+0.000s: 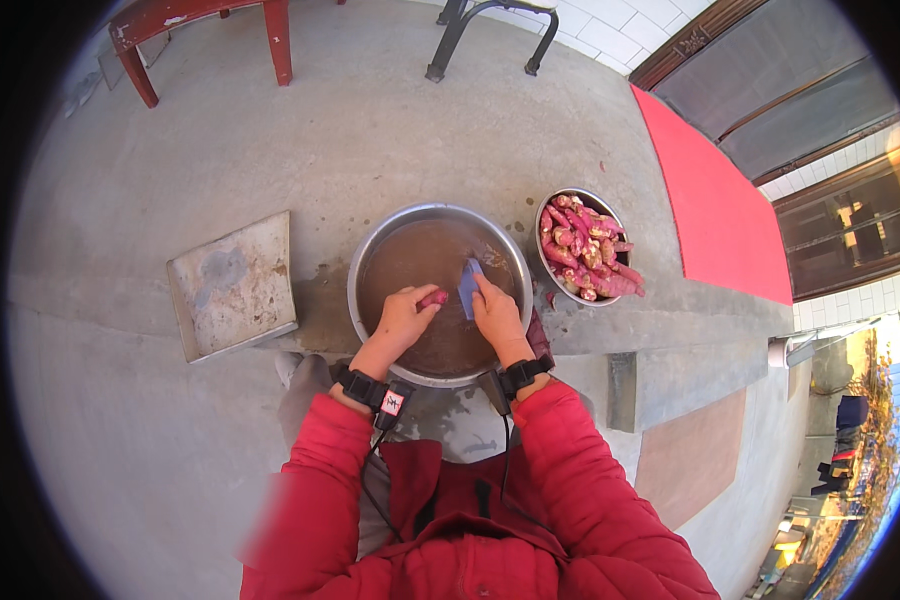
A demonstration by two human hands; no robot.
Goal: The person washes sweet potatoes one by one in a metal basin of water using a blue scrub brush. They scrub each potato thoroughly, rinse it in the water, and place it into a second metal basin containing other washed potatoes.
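In front of me stands a wide metal basin (354, 289) filled with brown, murky water (412, 251). Over its left half my left hand (403, 319) grips a small red-skinned sweet potato (433, 298), one end of which shows past the fingers. My right hand (497, 315) holds a flat blue tool (468, 289), perhaps a brush or scraper, just to the right of the sweet potato. A gap separates the two. Right of the basin, a smaller metal bowl (541, 262) is heaped with red sweet potatoes (586, 244), several showing pale patches.
A worn metal dustpan-like tray (232, 289) lies on the concrete floor left of the basin. Red wooden legs (277, 45) and a black metal-legged chair (450, 41) stand farther off. A red mat (712, 202) lies by the doorway at right. A concrete step (690, 382) sits at lower right.
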